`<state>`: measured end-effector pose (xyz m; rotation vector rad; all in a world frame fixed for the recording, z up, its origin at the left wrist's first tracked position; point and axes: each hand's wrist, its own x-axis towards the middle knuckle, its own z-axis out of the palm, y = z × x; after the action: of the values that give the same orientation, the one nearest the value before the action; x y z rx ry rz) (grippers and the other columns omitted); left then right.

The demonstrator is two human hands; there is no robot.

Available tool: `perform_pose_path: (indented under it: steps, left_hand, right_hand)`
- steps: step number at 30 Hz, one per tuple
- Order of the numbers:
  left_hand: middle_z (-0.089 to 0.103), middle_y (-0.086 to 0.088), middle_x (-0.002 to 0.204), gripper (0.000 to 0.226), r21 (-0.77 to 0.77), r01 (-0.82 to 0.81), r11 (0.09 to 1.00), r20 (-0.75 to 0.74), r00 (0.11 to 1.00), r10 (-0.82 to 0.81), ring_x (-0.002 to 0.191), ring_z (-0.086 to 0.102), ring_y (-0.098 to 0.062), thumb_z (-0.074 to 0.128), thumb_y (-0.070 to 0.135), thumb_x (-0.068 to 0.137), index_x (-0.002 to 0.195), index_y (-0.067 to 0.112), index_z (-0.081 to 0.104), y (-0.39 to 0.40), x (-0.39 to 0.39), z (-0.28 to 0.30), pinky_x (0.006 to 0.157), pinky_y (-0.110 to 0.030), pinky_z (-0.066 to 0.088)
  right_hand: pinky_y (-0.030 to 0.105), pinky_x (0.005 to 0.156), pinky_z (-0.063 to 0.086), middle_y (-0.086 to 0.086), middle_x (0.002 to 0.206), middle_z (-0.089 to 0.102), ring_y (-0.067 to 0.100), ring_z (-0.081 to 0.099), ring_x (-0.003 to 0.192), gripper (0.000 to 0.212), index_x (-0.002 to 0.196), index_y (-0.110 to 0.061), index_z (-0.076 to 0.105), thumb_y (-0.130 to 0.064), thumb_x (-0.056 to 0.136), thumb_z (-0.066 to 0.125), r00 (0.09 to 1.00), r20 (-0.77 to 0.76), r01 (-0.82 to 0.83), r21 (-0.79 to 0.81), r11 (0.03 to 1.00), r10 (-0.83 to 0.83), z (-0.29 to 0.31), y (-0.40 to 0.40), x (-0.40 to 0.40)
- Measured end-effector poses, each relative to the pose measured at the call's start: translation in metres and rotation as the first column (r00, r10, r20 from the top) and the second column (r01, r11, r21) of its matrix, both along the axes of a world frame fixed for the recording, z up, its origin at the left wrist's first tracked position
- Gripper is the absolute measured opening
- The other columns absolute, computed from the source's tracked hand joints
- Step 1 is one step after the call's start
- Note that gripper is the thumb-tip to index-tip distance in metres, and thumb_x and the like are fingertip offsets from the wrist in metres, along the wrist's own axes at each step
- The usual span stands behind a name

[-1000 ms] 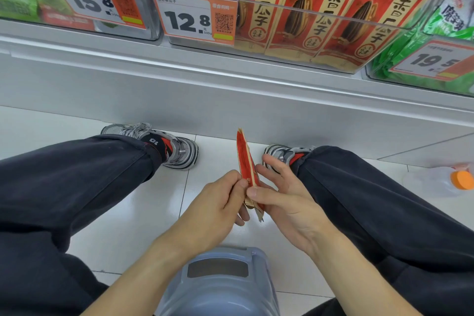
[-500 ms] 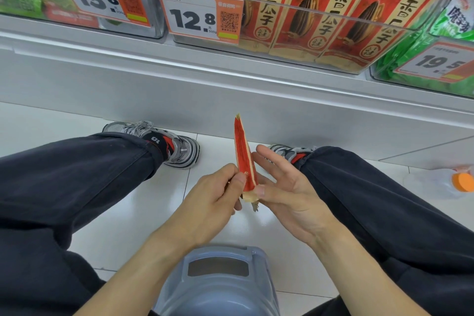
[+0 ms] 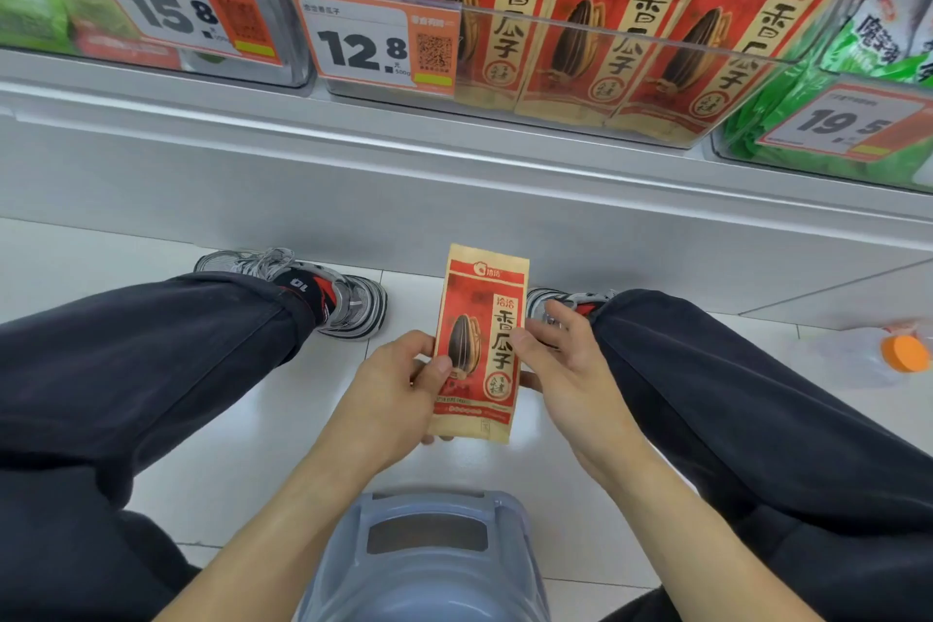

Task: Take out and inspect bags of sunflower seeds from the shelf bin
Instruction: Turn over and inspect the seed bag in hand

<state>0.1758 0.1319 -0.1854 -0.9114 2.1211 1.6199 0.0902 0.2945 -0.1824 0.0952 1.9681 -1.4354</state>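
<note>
Head view: a seated person holds one red bag of sunflower seeds (image 3: 478, 343) upright between the knees, its printed front facing the camera, well below the shelf bin (image 3: 580, 61) where more red bags stand in a row. The left hand (image 3: 399, 394) reaches in from the lower left, thumb pressed on the bag's front near the seed picture, fingers curled behind its left edge. The right hand (image 3: 570, 369) comes from the lower right, thumb on the bag's right edge, fingers spread loosely behind it. Both forearms angle inward over a grey stool (image 3: 424, 556). An orange-capped bottle (image 3: 878, 359) lies on the floor at right.
</note>
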Motion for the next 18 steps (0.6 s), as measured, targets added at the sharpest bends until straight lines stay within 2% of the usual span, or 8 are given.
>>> perform_pose_path:
  steps: [2,3,6,8,9,11,15,18]
  left_hand:
    - [0.076,0.001,0.083,0.018,0.019,0.012,1.0,0.075,0.997,-0.014,0.068,0.073,-0.015,0.05,0.024,0.106,0.095,0.019,0.063,-0.002,-0.002,0.001,0.064,-0.027,0.054]
    - [0.075,0.0,0.087,0.02,0.023,0.015,1.0,0.103,0.994,-0.017,0.074,0.072,-0.016,0.049,0.027,0.106,0.094,0.019,0.064,-0.003,-0.002,0.001,0.07,-0.029,0.055]
    - [0.072,0.0,0.097,0.016,0.063,-0.104,0.993,0.102,0.99,0.097,0.085,0.069,-0.016,0.049,0.029,0.106,0.101,0.021,0.062,-0.001,-0.004,0.001,0.073,-0.028,0.051]
    - [0.068,0.002,0.106,0.012,0.107,-0.233,0.967,0.039,0.972,0.23,0.087,0.067,-0.009,0.054,0.028,0.103,0.115,0.025,0.054,0.002,-0.007,0.005,0.069,-0.024,0.048]
    - [0.065,0.007,0.108,0.024,0.105,-0.25,0.963,-0.005,0.968,0.252,0.087,0.066,-0.004,0.058,0.028,0.101,0.123,0.029,0.048,0.003,-0.007,0.006,0.067,-0.021,0.047]
    - [0.062,0.014,0.111,0.041,0.089,-0.238,0.967,-0.088,0.965,0.245,0.084,0.067,0.001,0.064,0.03,0.097,0.131,0.035,0.042,0.003,-0.007,0.007,0.065,-0.016,0.048]
    - [0.062,0.019,0.11,0.055,0.078,-0.166,0.983,-0.152,0.973,0.176,0.085,0.062,0.02,0.068,0.044,0.088,0.133,0.037,0.039,0.005,-0.004,0.01,0.067,-0.008,0.049]
    - [0.066,0.019,0.102,0.062,0.102,-0.127,0.987,-0.143,0.98,0.141,0.087,0.063,0.017,0.061,0.061,0.075,0.129,0.04,0.041,0.008,-0.003,0.013,0.071,-0.009,0.05]
  right_hand:
    - [0.032,0.093,0.057,-0.004,0.125,0.069,0.009,0.07,0.108,0.05,0.143,-0.024,0.039,-0.034,0.1,0.06,0.998,0.06,-0.026,-0.009,1.0,0.026,-0.002,0.004,-0.003]
    - [0.036,0.095,0.058,-0.003,0.121,0.071,0.011,0.071,0.106,0.049,0.142,-0.022,0.043,-0.033,0.099,0.063,0.997,0.052,-0.052,0.003,0.999,0.052,-0.003,0.005,-0.003]
    - [0.027,0.076,0.062,-0.001,0.111,0.072,0.012,0.075,0.094,0.036,0.128,-0.022,0.056,-0.017,0.095,0.07,0.995,0.019,-0.095,-0.034,0.995,0.096,0.003,0.004,-0.004]
    - [0.035,0.076,0.063,0.0,0.106,0.073,0.02,0.076,0.089,0.032,0.12,-0.024,0.061,-0.011,0.092,0.073,0.989,-0.003,-0.146,-0.064,0.987,0.147,0.005,0.002,-0.002]
    - [0.038,0.077,0.063,-0.002,0.103,0.073,0.022,0.075,0.088,0.033,0.117,-0.026,0.063,-0.011,0.09,0.075,0.984,-0.025,-0.179,-0.061,0.982,0.178,0.005,0.002,0.0]
    - [0.039,0.077,0.063,-0.006,0.101,0.072,0.022,0.074,0.085,0.034,0.115,-0.031,0.065,-0.012,0.089,0.077,0.968,-0.07,-0.244,-0.042,0.969,0.241,0.005,0.001,0.004]
    - [0.031,0.073,0.061,-0.013,0.102,0.07,0.014,0.072,0.085,0.035,0.113,-0.038,0.066,-0.018,0.087,0.079,0.933,-0.125,-0.345,-0.047,0.937,0.337,0.007,0.001,0.011]
    - [0.042,0.078,0.061,-0.008,0.098,0.074,0.02,0.073,0.086,0.021,0.109,-0.029,0.071,-0.021,0.09,0.077,0.927,-0.16,-0.357,-0.092,0.93,0.34,0.009,0.001,0.011]
